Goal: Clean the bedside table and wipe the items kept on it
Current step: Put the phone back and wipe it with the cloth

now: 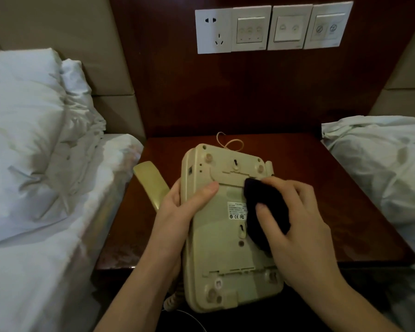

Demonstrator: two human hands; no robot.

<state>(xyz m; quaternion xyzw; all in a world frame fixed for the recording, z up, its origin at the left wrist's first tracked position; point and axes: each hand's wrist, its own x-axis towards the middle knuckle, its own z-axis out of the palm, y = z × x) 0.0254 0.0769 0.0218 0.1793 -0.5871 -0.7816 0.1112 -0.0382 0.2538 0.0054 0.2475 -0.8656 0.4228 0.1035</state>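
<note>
A cream telephone base (221, 238) is turned underside up above the dark wooden bedside table (333, 202). My left hand (177, 207) grips its left edge, thumb lying across the underside. My right hand (295, 226) holds a dark cloth (264, 204) and presses it against the right half of the underside, beside the label. The cream handset (151, 183) lies on the table to the left, partly hidden by my left hand. A coiled cord (171, 301) hangs below the base.
A thin cable loop (230, 142) lies on the table behind the phone. White bedding (46, 164) borders the table on the left, more bedding (383, 164) on the right. A socket and switch plates (271, 28) sit on the wooden wall panel above.
</note>
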